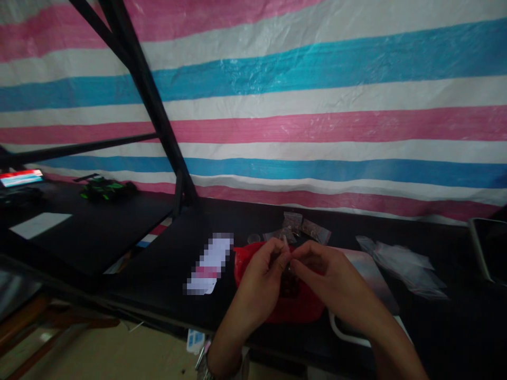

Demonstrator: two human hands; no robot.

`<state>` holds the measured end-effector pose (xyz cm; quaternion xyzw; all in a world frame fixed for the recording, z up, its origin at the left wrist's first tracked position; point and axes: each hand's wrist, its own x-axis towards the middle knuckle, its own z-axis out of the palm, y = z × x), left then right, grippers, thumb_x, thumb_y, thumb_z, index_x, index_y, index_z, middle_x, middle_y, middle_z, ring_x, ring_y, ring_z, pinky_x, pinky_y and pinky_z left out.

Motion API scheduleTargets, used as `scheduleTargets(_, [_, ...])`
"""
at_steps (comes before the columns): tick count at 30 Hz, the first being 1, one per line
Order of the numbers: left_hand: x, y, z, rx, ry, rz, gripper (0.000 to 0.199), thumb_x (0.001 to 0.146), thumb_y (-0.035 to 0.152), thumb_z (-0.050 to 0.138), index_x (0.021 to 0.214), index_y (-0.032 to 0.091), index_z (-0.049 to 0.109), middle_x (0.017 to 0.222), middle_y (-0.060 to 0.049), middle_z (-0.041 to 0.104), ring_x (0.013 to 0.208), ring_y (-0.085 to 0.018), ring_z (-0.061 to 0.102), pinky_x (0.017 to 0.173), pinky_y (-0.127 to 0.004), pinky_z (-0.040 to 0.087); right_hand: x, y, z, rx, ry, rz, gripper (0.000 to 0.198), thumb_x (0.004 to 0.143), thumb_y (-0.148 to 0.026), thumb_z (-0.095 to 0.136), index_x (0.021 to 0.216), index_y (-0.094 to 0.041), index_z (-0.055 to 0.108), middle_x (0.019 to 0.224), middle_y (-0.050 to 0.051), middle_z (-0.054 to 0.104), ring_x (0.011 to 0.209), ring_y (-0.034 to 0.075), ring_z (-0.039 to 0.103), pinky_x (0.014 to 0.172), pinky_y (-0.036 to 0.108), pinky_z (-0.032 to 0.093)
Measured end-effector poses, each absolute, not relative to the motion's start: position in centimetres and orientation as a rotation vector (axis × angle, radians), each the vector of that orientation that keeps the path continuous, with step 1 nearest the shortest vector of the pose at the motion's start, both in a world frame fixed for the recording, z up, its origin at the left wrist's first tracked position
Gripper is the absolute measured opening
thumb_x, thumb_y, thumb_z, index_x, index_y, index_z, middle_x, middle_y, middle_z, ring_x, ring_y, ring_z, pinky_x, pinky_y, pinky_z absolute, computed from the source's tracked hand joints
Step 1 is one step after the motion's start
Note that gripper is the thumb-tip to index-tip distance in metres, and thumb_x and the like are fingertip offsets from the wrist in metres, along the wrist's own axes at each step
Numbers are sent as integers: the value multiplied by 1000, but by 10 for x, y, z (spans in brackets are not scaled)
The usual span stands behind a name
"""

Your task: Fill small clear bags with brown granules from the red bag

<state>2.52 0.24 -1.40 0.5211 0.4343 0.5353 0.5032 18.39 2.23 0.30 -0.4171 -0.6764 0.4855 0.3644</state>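
My left hand (pixel 262 275) and my right hand (pixel 327 270) meet above a red plastic bag (pixel 247 258) on the black table. Both are closed in a pinch on a small clear plastic piece (pixel 285 243) that pokes up between the fingertips. Its lower part is hidden by the fingers, so its exact kind is unclear. Dark small items (pixel 290 287) lie in the red bag below my hands. Just beyond, small clear zip bags (pixel 316 231) hold brownish bits, and a round clear lid or dish (pixel 254 239) lies beside them.
A blurred-out phone-shaped object (pixel 209 264) lies left. Right of my hands are a silver flat device (pixel 370 269), a pile of clear plastic bags (pixel 404 264) and a dark-screened tablet (pixel 491 248). A green toy car (pixel 106 188) stands on the left table, past a black metal frame (pixel 148 95).
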Motion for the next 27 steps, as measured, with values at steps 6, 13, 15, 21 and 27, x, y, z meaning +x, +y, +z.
scheduleTargets(6, [28, 5, -21, 1290, 1141, 1229, 27, 96, 44, 62, 83, 21, 59, 76, 3, 57, 68, -14, 51, 63, -26, 42, 179, 32, -8, -1108, -1761, 1113, 9, 90, -27, 58, 86, -22, 64, 81, 1, 73, 75, 19, 70, 69, 30, 53])
scheduleTargets(13, [25, 3, -30, 1429, 1222, 947, 37, 103, 46, 50, 81, 21, 66, 80, -2, 67, 74, -18, 59, 66, -28, 41, 190, 30, -14, -1187, -2043, 969, 15, 95, -15, 51, 92, -24, 64, 95, 2, 73, 87, 20, 68, 81, 32, 49])
scheduleTargets(15, [26, 3, -30, 1473, 1237, 911, 36, 104, 43, 50, 83, 21, 70, 84, -3, 71, 78, -20, 63, 69, -28, 43, 195, 29, -18, -1203, -2081, 1001, 18, 97, -14, 49, 94, -24, 63, 96, 2, 73, 87, 19, 68, 79, 31, 49])
scheduleTargets(21, [34, 13, -37, 1503, 1261, 1035, 29, 103, 37, 51, 84, 21, 66, 85, -2, 70, 79, -19, 63, 74, -29, 46, 192, 42, -33, -1243, -2106, 902, 21, 102, -12, 46, 102, -23, 64, 101, 5, 74, 92, 21, 69, 83, 33, 48])
scheduleTargets(27, [42, 23, -51, 1519, 1233, 1213, 24, 104, 37, 49, 89, 22, 60, 89, -2, 66, 84, -18, 61, 80, -29, 48, 182, 58, -39, -1186, -2041, 726, 24, 103, -10, 46, 103, -21, 67, 108, 8, 74, 98, 21, 69, 89, 35, 49])
